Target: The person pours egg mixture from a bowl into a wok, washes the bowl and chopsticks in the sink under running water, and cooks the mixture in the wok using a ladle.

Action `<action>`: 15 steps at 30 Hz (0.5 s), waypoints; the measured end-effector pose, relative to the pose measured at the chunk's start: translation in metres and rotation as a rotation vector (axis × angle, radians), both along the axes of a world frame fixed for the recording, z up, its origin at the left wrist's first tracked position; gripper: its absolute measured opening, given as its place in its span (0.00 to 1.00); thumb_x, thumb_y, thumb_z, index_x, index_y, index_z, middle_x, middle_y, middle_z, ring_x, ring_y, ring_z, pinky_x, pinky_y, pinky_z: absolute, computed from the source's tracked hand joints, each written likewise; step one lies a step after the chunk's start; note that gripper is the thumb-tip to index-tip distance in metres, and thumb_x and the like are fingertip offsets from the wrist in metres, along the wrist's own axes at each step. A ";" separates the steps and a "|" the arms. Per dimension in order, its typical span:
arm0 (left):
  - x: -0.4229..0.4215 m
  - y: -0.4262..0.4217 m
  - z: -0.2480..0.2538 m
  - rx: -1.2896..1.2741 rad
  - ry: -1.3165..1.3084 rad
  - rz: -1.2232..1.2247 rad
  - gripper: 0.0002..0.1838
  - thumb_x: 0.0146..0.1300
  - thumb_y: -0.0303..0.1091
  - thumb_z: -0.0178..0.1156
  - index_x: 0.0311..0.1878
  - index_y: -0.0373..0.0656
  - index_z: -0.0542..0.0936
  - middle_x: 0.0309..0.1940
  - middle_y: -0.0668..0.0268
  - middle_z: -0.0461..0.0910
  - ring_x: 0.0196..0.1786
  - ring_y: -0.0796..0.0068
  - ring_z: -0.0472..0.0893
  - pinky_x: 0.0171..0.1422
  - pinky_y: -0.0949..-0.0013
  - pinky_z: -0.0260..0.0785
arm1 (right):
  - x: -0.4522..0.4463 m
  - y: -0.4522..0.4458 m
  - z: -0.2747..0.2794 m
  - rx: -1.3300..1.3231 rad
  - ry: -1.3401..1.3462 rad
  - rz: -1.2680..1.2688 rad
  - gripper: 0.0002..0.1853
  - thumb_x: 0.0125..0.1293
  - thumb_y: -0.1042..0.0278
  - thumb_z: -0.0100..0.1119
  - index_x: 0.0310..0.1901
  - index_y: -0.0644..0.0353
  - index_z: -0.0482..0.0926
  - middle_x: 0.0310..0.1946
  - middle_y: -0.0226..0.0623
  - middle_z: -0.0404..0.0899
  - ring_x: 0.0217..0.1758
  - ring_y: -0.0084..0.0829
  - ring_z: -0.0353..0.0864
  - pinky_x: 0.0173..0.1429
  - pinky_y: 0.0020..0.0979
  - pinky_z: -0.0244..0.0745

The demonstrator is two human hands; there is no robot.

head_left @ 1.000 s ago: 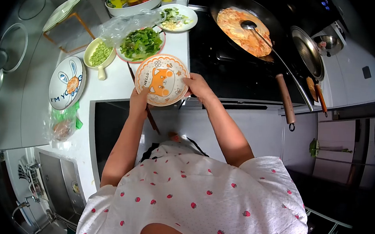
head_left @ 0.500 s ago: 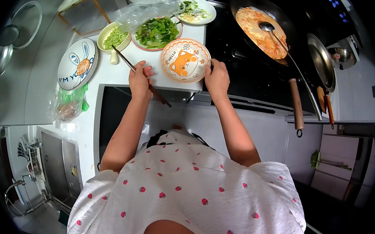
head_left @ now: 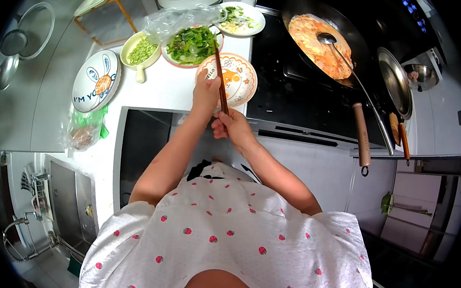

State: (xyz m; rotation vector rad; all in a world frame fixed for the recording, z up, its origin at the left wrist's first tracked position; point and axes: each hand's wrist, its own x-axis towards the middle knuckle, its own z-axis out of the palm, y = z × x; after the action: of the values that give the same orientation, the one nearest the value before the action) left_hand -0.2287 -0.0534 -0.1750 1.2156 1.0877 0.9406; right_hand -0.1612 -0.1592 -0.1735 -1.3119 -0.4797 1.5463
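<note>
A pair of dark brown chopsticks [head_left: 221, 81] points away from me over the orange-rimmed dish with a fox face [head_left: 240, 80]. Their near end is in the closed fingers of my right hand [head_left: 234, 128], at the counter's front edge. My left hand [head_left: 206, 96] lies against the dish's left side, fingers closed beside the chopsticks; whether it grips the dish or the sticks is hard to see. Behind the dish is a plate of chopped greens [head_left: 190, 45], with a light green bowl of green pieces [head_left: 141, 51] to its left.
A wok [head_left: 349, 19] with orange-red food and a ladle [head_left: 351, 67] sits on the black stove [head_left: 275, 102]. Its handle [head_left: 362, 136] juts over the front edge. Left are a bunny plate [head_left: 95, 81] and a plastic bag [head_left: 83, 132]. A plate of chopped scallion [head_left: 255, 20] stands farther back.
The dish was lifted in both hands, then set on the counter. My left hand picked up the chopsticks; they are now in my right hand, and my left hand has moved right, to the dish.
</note>
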 end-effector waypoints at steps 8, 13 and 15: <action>-0.012 0.000 -0.003 0.668 0.793 -0.248 0.23 0.47 0.28 0.62 0.50 0.43 0.76 0.35 0.55 0.78 0.37 0.58 0.76 0.46 0.62 0.69 | -0.027 0.020 -0.014 -0.018 0.145 -0.115 0.09 0.67 0.63 0.46 0.40 0.59 0.71 0.30 0.32 0.77 0.29 0.24 0.77 0.33 0.26 0.74; -0.012 0.019 -0.018 0.746 0.759 -0.217 0.23 0.43 0.27 0.62 0.48 0.44 0.77 0.37 0.56 0.79 0.41 0.53 0.74 0.49 0.58 0.67 | -0.027 0.018 -0.027 -0.038 -0.109 0.018 0.17 0.64 0.64 0.51 0.51 0.63 0.71 0.39 0.32 0.77 0.37 0.21 0.76 0.39 0.24 0.71; -0.015 0.026 -0.026 0.798 0.788 -0.204 0.23 0.43 0.27 0.62 0.48 0.44 0.77 0.37 0.56 0.79 0.42 0.53 0.74 0.49 0.58 0.66 | -0.014 0.005 -0.022 -0.075 -0.233 0.005 0.18 0.63 0.64 0.53 0.53 0.63 0.71 0.40 0.32 0.77 0.38 0.20 0.76 0.40 0.23 0.71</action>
State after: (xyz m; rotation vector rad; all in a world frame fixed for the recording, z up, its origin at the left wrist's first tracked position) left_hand -0.2434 -0.0270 -0.2013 2.4455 1.1685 0.7557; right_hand -0.1756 -0.1539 -0.1955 -1.5596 -0.5755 1.4339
